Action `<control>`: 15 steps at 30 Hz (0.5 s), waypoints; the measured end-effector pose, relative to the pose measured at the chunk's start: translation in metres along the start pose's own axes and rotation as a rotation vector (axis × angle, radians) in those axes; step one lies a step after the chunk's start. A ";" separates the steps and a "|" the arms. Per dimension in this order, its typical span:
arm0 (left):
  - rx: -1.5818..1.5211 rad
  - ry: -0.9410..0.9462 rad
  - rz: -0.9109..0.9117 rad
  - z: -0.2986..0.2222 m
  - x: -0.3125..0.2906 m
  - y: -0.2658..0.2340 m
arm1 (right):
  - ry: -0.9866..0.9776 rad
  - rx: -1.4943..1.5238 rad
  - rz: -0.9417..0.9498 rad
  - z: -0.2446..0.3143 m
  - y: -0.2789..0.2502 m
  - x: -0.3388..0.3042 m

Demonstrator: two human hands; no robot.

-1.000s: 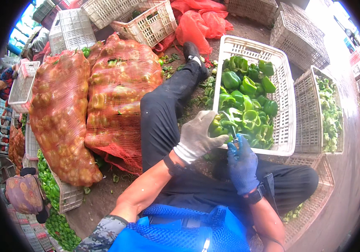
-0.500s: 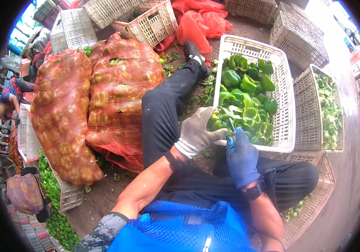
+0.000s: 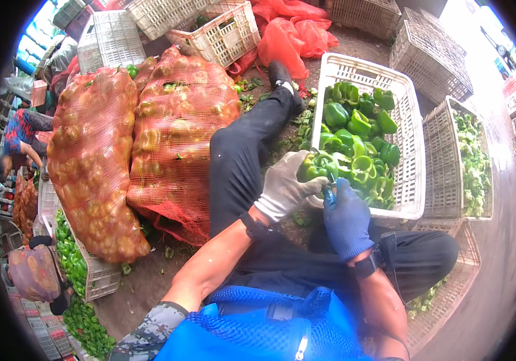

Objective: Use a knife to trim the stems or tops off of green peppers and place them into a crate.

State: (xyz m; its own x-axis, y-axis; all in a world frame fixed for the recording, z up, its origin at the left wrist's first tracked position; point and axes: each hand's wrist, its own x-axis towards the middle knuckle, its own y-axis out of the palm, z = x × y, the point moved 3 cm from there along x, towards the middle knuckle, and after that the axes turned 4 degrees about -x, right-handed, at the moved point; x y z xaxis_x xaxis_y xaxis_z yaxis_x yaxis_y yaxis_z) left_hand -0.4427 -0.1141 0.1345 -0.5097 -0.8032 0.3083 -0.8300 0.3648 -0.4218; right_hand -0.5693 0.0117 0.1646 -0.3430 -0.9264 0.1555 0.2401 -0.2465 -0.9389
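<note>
My left hand (image 3: pixel 284 188), in a greyish-white glove, is closed around a green bell pepper (image 3: pixel 317 166) at the near left corner of a white plastic crate (image 3: pixel 413 129). My right hand (image 3: pixel 348 218), in a blue glove, grips a small knife (image 3: pixel 332 184) against the near side of that pepper. Most of the blade is hidden by the pepper and my fingers. Inside the crate lie several green peppers (image 3: pixel 359 123), many of them cut open and hollow.
Two red mesh sacks (image 3: pixel 92 162) full of peppers stand left of my outstretched leg. To the right is a crate (image 3: pixel 441 156) of pale green scraps. Stacked crates (image 3: pixel 429 57) and red netting (image 3: pixel 291 39) are at the back. Another person (image 3: pixel 20 135) bends at the far left.
The knife blade, plainly visible before, is now mostly hidden at the pepper. My right hand has moved slightly up toward my left. The person at the far left has shifted an arm.
</note>
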 end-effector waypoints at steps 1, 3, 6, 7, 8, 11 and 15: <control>0.013 0.054 -0.020 -0.002 -0.002 0.000 | 0.030 0.011 0.023 0.002 -0.006 -0.002; 0.011 0.050 -0.003 -0.001 -0.003 -0.001 | 0.058 0.019 0.024 0.004 -0.007 -0.005; -0.009 0.010 0.026 -0.001 0.001 -0.001 | 0.124 -0.053 0.088 0.006 0.002 -0.004; -0.018 -0.043 0.046 0.001 0.005 -0.001 | 0.127 -0.055 0.088 0.003 0.006 -0.004; -0.027 -0.095 0.066 0.002 0.007 -0.001 | 0.130 0.017 0.121 0.000 0.013 -0.002; 0.016 -0.022 0.044 -0.001 0.003 0.000 | 0.120 0.075 0.117 -0.006 0.008 -0.007; 0.002 -0.022 0.055 -0.004 0.001 -0.004 | 0.089 0.067 0.075 -0.009 0.007 -0.008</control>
State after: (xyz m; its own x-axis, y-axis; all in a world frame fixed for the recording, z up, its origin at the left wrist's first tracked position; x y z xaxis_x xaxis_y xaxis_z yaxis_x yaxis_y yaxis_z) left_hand -0.4414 -0.1145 0.1402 -0.5495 -0.7921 0.2658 -0.8004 0.4078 -0.4393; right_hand -0.5727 0.0198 0.1540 -0.4007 -0.9146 0.0546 0.3269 -0.1984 -0.9240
